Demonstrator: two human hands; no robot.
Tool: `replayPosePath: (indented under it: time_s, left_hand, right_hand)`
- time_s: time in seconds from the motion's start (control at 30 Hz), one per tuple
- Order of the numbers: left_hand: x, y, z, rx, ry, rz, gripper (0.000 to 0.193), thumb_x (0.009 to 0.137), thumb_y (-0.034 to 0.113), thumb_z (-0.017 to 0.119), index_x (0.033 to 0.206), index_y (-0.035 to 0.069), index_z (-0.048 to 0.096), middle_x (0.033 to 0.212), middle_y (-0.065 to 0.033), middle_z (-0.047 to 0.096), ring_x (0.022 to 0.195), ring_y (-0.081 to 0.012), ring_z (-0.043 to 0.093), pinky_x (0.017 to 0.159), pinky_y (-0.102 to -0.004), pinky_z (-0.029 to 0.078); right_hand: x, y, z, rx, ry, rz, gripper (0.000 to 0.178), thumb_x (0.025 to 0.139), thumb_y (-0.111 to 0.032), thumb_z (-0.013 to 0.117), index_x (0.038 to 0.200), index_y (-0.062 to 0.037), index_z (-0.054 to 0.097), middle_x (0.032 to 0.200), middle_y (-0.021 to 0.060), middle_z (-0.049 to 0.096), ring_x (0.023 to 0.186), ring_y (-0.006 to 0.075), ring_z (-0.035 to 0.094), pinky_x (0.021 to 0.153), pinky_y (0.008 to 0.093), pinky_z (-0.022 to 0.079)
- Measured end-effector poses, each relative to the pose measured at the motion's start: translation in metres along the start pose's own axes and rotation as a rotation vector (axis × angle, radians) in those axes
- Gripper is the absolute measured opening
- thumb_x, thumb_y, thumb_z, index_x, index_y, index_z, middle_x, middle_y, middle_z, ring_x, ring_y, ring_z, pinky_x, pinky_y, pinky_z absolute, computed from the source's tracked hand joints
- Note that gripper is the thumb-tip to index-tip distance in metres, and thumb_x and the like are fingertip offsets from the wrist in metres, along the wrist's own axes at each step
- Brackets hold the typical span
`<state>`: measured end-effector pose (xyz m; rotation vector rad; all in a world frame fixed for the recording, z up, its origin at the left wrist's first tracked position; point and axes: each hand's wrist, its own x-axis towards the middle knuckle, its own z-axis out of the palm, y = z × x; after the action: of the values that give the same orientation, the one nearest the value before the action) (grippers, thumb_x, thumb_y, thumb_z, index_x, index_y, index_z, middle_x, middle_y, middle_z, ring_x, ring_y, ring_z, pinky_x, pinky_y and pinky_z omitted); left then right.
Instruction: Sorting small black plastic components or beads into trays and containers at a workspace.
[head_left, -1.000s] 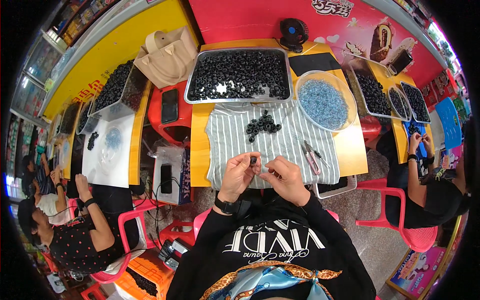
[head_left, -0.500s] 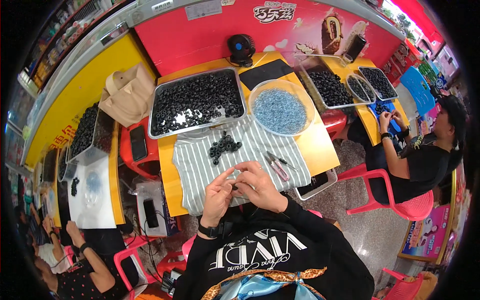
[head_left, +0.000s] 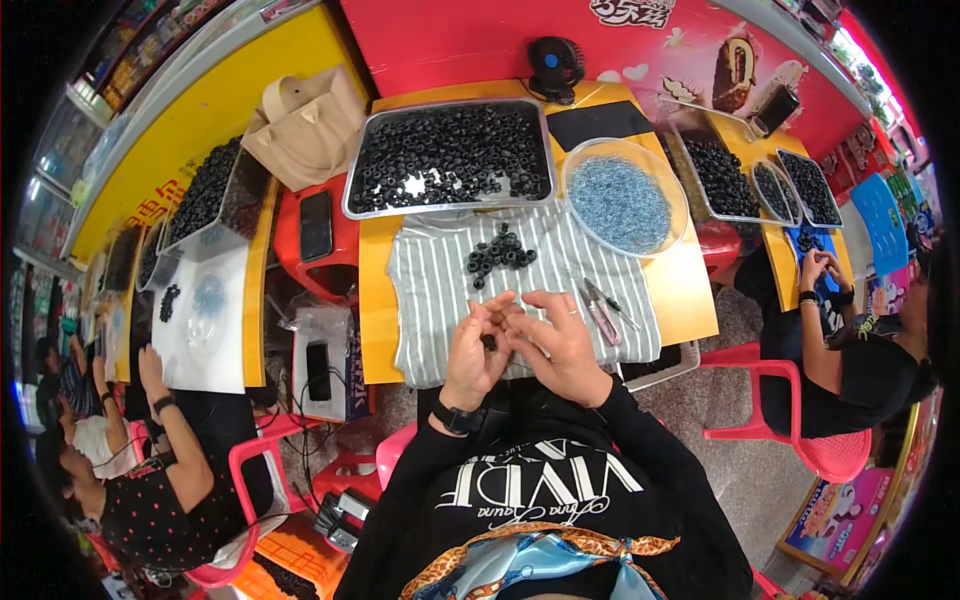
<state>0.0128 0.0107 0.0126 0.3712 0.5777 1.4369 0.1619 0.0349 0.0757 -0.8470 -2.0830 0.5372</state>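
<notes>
My left hand (head_left: 474, 358), with a black band on its wrist, is closed round a small black ring-shaped part (head_left: 489, 342) near its palm. The fingertips of my right hand (head_left: 563, 350) meet those of the left. Its fingers are bent, and whatever lies between the fingertips is too small to make out. Just beyond both hands, a small pile of black ring-shaped parts (head_left: 497, 256) rests on a grey-and-white striped cloth (head_left: 430, 290). Right of the pile lie pink-handled snippers (head_left: 603, 320) and a thin dark pointed tool (head_left: 622, 312).
A metal tray (head_left: 350, 190) of black parts and a round tub (head_left: 684, 215) of bluish clear pieces stand behind the cloth. A black fan (head_left: 555, 68) stands behind them. A phone (head_left: 316, 225) lies on a red stool at left. Co-workers sit at tables on both sides.
The view has shifted, so the table sits higher and farther right in it. My hands have stayed close together; the right fingers have spread somewhat, and the black part shows in my left hand.
</notes>
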Motion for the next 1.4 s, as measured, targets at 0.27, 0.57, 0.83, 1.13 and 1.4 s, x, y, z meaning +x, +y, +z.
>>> replayPosePath:
  time_s: [0.27, 0.57, 0.83, 1.13, 1.4]
  left_hand:
    - [-0.007, 0.009, 0.011, 0.094, -0.076, 0.037, 0.071, 0.101, 0.057, 0.022, 0.14, 0.002, 0.043, 0.122, -0.0126, 0.059, 0.114, -0.0232, 0.053, 0.104, -0.0385, 0.039]
    - [-0.012, 0.01, 0.033, 0.092, -0.093, 0.074, 0.071, 0.101, 0.058, 0.023, 0.145, 0.003, 0.036, 0.128, -0.0134, 0.055, 0.118, -0.0241, 0.052, 0.106, -0.04, 0.038]
    - [0.001, 0.02, 0.0, 0.39, 0.108, 0.25, 0.029, 0.096, 0.011, 0.059, 0.12, -0.004, 0.059, 0.097, -0.0055, 0.064, 0.091, -0.0131, 0.061, 0.087, -0.0262, 0.048]
    - [-0.007, 0.038, -0.042, 1.172, 0.316, 0.691, 0.016, 0.092, -0.006, 0.051, 0.103, -0.008, 0.063, 0.094, -0.0093, 0.061, 0.087, -0.0173, 0.061, 0.082, -0.0276, 0.049]
    - [-0.005, 0.039, -0.049, 1.117, 0.359, 0.709, 0.022, 0.083, -0.004, 0.06, 0.103, -0.004, 0.067, 0.089, -0.0116, 0.063, 0.08, -0.0205, 0.06, 0.071, -0.0289, 0.047]
  right_hand:
    - [-0.009, -0.009, 0.021, -0.287, -0.082, -0.034, 0.027, 0.073, -0.019, 0.07, 0.099, -0.019, 0.071, 0.143, 0.0174, 0.041, 0.125, 0.0386, 0.042, 0.091, 0.0509, 0.035]
    - [-0.004, -0.013, 0.023, -0.051, -0.041, 0.069, 0.03, 0.069, -0.017, 0.076, 0.099, -0.0147, 0.069, 0.148, 0.0193, 0.034, 0.131, 0.0406, 0.035, 0.096, 0.0532, 0.033]
    - [0.023, 0.012, -0.057, -0.273, 0.156, -0.032, 0.029, 0.065, -0.007, 0.075, 0.089, -0.0059, 0.059, 0.125, 0.0177, 0.055, 0.113, 0.0372, 0.052, 0.088, 0.0469, 0.04]
    - [0.041, 0.125, -0.21, -0.628, 0.663, 0.189, 0.028, 0.079, -0.006, 0.069, 0.104, -0.002, 0.059, 0.098, 0.0156, 0.06, 0.091, 0.0338, 0.057, 0.082, 0.0413, 0.044]
    - [-0.045, 0.09, -0.059, 0.044, 0.388, 0.44, 0.013, 0.082, -0.002, 0.068, 0.095, 0.0012, 0.065, 0.074, 0.0069, 0.064, 0.066, 0.0138, 0.061, 0.058, 0.027, 0.048]
